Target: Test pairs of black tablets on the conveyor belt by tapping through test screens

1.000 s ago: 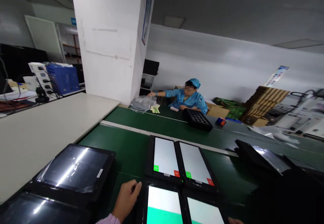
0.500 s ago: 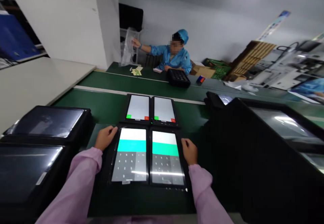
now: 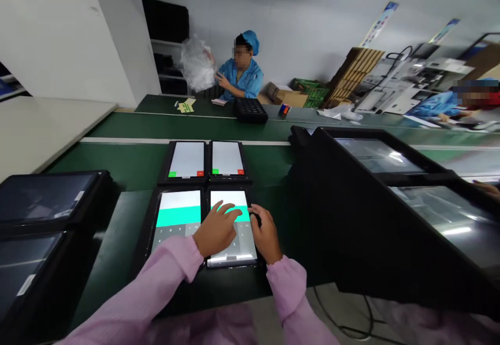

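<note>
Four tablets in black housings lie in two rows before me. The near left tablet (image 3: 178, 216) and the near right tablet (image 3: 226, 197) both show a number keypad under a teal band. Over the near right screen, my left hand (image 3: 219, 226) is spread with fingers stretched out and holds nothing. Close to that tablet's right edge is my right hand (image 3: 269, 234), its thumb and fingers apart; whether it touches the edge I cannot tell. Just behind, the far left tablet (image 3: 187, 158) and far right tablet (image 3: 227, 157) show white screens with green and red buttons.
Dark-screened devices (image 3: 47, 194) stand at the left. Large black-framed devices (image 3: 375, 155) are stacked on the right of the green bench (image 3: 117, 152). Across it, a co-worker in blue (image 3: 244, 77) handles a clear plastic bag (image 3: 197, 64) near a black tray (image 3: 250, 110).
My left hand has moved from the near left tablet's outer edge to over the near right screen. My view has shifted right. The co-worker has brought the plastic bag closer with both hands.
</note>
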{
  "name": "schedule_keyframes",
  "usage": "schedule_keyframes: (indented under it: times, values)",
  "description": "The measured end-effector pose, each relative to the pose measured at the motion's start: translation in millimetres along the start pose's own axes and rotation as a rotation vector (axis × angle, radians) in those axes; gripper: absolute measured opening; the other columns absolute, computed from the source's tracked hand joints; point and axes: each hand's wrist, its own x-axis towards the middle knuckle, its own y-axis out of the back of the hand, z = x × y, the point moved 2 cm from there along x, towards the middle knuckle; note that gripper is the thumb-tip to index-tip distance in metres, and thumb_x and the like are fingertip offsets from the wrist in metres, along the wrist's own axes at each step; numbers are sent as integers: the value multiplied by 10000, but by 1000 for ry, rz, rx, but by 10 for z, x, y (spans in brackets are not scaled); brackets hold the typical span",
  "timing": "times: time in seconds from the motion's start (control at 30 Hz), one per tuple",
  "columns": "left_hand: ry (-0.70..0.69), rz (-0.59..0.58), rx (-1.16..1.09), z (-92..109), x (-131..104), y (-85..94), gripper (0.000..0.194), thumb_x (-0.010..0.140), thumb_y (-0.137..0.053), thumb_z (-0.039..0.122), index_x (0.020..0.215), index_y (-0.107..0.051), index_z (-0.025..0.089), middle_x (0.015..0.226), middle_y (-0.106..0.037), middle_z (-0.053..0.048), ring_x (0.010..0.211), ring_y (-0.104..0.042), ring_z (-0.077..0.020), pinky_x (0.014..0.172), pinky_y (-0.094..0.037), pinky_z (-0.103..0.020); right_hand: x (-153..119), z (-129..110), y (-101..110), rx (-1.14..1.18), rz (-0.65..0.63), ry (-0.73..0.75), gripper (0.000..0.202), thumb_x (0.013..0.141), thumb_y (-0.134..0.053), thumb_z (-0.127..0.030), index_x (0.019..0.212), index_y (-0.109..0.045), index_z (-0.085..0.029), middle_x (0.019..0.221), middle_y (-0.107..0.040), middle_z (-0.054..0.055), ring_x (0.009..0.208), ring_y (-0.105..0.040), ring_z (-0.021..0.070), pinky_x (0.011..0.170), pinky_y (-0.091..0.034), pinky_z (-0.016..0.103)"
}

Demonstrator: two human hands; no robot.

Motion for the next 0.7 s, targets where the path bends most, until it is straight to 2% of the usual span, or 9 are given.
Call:
schedule_keyframes:
  times: [0.1,0.2,0.3,0.4,0.47,0.57,0.7]
  values:
    - [-40,-42,102,2,140,-181,475,829,-431,38,1266,-541,191,1219,-650,-69,1369,-413,-284,1187,-211,-584,-56,-110,48,-99,10,120,295,976,-400,-253,1203,-576,-188,1100,-674,103,1085,-584,247,958,-444,447]
    - [-59,-31,123,-85,128,-164,461,849,-427,49,1272,-540,192,1213,-652,-62,1376,-404,-276,1196,-197,-582,-35,-154,44,-182,-31,215,286,968,-377,-191,1152,-596,-184,1118,-668,107,1107,-579,248,961,-435,451]
    - [-63,16,113,-88,97,-132,469,844,-434,51,1281,-534,187,1240,-639,-62,1387,-386,-269,1210,-178,-566,-17,-171,17,-230,-48,243,297,940,-356,-130,1076,-616,-178,1070,-675,110,1101,-586,256,959,-425,470]
    - [-63,3,101,-55,109,-188,447,838,-431,49,1251,-548,174,1227,-647,-65,1369,-410,-280,1205,-181,-579,-21,-171,5,-237,5,244,298,952,-361,-138,1118,-603,-186,1100,-665,109,1153,-563,256,979,-413,477]
    - [-58,-11,91,-45,123,-206,424,843,-425,51,1224,-559,177,1210,-655,-64,1356,-427,-286,1197,-185,-598,-25,-162,-2,-249,-10,258,305,949,-361,-136,1127,-603,-189,1097,-665,110,1166,-559,261,981,-416,483]
    - [-4,40,64,-57,82,-91,445,816,-432,37,1215,-552,193,1209,-650,-65,1351,-433,-272,1193,-210,-593,-30,-150,2,-252,-69,261,312,929,-357,-113,1091,-613,-184,1076,-669,113,1167,-562,270,983,-425,491]
    - [120,123,30,-109,-175,205,439,806,-413,24,1191,-523,204,1178,-651,-55,1298,-481,-234,1196,-237,-561,-71,-184,54,-215,-31,202,298,952,-379,-151,1153,-596,-185,1170,-640,118,1215,-523,273,1022,-408,500]
